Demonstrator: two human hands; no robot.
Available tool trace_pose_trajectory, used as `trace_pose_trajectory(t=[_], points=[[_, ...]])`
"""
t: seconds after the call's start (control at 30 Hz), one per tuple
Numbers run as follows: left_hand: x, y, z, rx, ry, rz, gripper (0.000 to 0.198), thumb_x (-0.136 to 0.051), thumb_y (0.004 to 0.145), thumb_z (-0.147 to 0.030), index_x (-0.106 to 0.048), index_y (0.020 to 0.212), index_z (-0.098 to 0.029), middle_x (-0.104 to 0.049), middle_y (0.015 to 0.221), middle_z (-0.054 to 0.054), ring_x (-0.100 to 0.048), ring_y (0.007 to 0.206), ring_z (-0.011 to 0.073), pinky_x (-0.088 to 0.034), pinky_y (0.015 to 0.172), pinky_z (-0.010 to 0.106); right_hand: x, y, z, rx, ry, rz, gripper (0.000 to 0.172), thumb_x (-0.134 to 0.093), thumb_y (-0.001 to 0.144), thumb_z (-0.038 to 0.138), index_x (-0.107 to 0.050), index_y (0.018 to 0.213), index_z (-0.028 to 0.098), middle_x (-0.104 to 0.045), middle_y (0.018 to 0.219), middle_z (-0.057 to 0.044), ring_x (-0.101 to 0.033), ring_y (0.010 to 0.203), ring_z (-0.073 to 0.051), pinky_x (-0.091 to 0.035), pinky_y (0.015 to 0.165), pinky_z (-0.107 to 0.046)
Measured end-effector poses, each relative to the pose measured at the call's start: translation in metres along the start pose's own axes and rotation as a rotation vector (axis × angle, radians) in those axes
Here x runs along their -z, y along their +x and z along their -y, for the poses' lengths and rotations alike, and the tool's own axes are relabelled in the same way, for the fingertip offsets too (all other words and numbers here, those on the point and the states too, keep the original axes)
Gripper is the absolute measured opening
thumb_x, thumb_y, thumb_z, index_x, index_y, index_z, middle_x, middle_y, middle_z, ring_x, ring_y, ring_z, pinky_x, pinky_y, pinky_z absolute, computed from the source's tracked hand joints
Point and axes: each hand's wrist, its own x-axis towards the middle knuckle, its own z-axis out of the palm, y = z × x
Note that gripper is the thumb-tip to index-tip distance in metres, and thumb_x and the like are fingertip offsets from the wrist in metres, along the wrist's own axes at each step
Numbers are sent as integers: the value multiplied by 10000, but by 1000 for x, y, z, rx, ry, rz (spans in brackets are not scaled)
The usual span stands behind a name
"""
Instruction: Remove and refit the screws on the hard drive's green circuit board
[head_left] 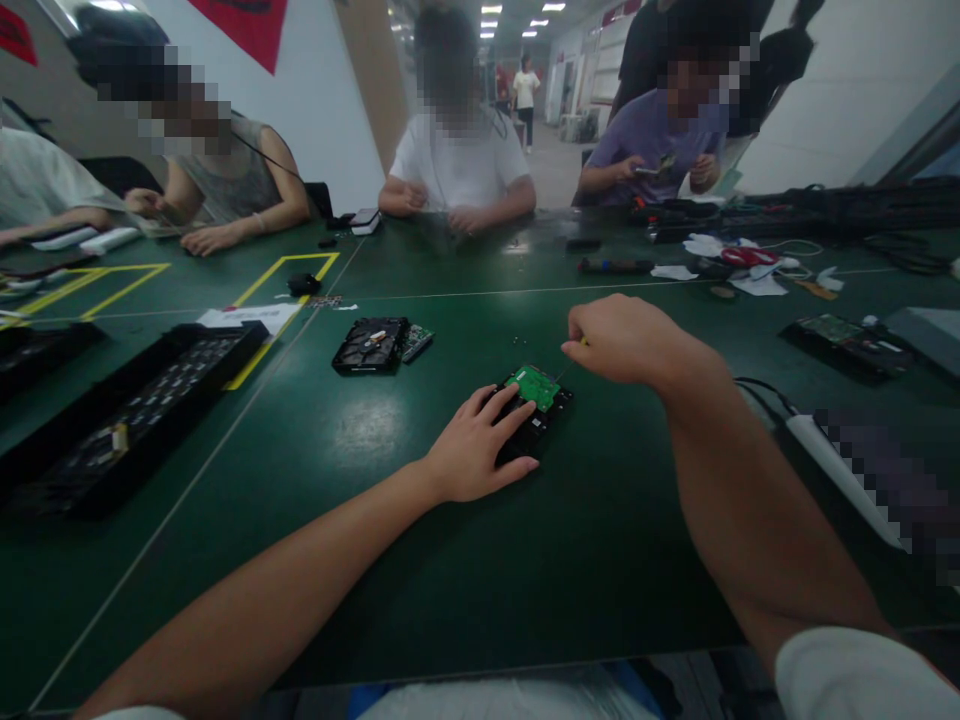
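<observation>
A black hard drive (538,425) with a green circuit board (534,386) on top lies on the dark green table (420,540). My left hand (476,447) rests on the drive's near-left side, fingers wrapped over its edge, holding it down. My right hand (626,340) hovers just right of and above the board, closed in a fist around a thin screwdriver (576,352) with a yellowish handle, whose tip points down at the board's far corner.
A second opened drive (371,345) with a loose board (417,342) lies left of centre. Long black trays (135,410) sit at left. Three people sit across the table. Cables and tools (750,258) crowd the far right; a white power strip (840,470) is at right.
</observation>
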Motion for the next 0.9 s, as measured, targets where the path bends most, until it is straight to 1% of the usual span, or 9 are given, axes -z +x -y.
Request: trace_pose_trajectory(t=[0.1, 0.17, 0.27, 0.37, 0.43, 0.63, 0.7, 0.83, 0.9], points=[[0, 0, 0, -2, 2, 6, 850, -560, 983, -742, -418, 1661, -248, -319, 1740, 147, -287, 1572, 462, -346, 1261, 668, 1, -1, 0, -38, -16, 35, 385, -535, 1015, 390, -805, 1067, 120, -804, 1046, -232, -763, 971, -381, -554, 801, -445], [0, 0, 1, 0, 3, 11, 854, -553, 984, -747, -421, 1660, -242, -319, 1739, 151, -284, 1572, 462, -344, 1264, 665, 1, -1, -1, -23, -25, 43, 355, -550, 1004, 363, -807, 1064, 126, -806, 1039, -224, -763, 964, -370, -548, 790, -431], [0, 0, 1, 1, -4, 6, 850, -573, 980, -736, -414, 1663, -257, -324, 1737, 145, -284, 1572, 462, -344, 1261, 673, 1, 0, -3, 51, -14, 18, 257, -610, 966, 294, -804, 1068, 160, -813, 1035, -164, -756, 960, -324, -524, 783, -384], [0, 0, 1, 3, -12, 4, 841, -586, 981, -720, -408, 1666, -267, -320, 1739, 143, -283, 1572, 462, -348, 1255, 678, 1, 1, -5, 170, 40, -10, 169, -664, 919, 232, -800, 1011, 194, -814, 1010, -93, -738, 957, -272, -494, 805, -342], [0, 0, 0, 2, -13, 4, 841, -589, 980, -719, -409, 1666, -267, -317, 1741, 143, -284, 1571, 462, -349, 1255, 676, 0, 2, -6, 226, 79, -24, 147, -685, 888, 200, -792, 988, 198, -808, 999, -69, -725, 958, -254, -479, 822, -328], [0, 0, 0, 0, -4, 0, 840, -585, 980, -725, -419, 1661, -261, -321, 1738, 142, -289, 1567, 457, -341, 1263, 667, -6, 3, -9, 295, 136, -70, 303, -632, 826, 107, -747, 1100, 166, -785, 1133, -103, -707, 1020, -251, -478, 839, -314], [0, 0, 0, -2, -1, 2, 841, -582, 980, -728, -421, 1660, -261, -319, 1739, 141, -288, 1567, 459, -341, 1263, 667, -6, 3, -8, 261, 131, -84, 290, -623, 849, 135, -740, 1113, 167, -788, 1130, -109, -711, 1007, -258, -479, 826, -322], [0, 0, 1, 0, -3, 5, 848, -565, 982, -741, -407, 1667, -267, -318, 1740, 142, -285, 1570, 461, -347, 1256, 675, -4, 3, -5, 90, 100, -70, 241, -606, 940, 293, -741, 1093, 164, -797, 995, -128, -722, 932, -295, -477, 768, -357], [0, 0, 1, -2, 0, 7, 851, -561, 983, -743, -406, 1667, -261, -316, 1740, 145, -285, 1571, 460, -345, 1258, 672, -3, 2, -5, 98, 111, -48, 238, -601, 939, 288, -738, 1092, 165, -797, 1007, -131, -724, 932, -295, -480, 769, -358]])
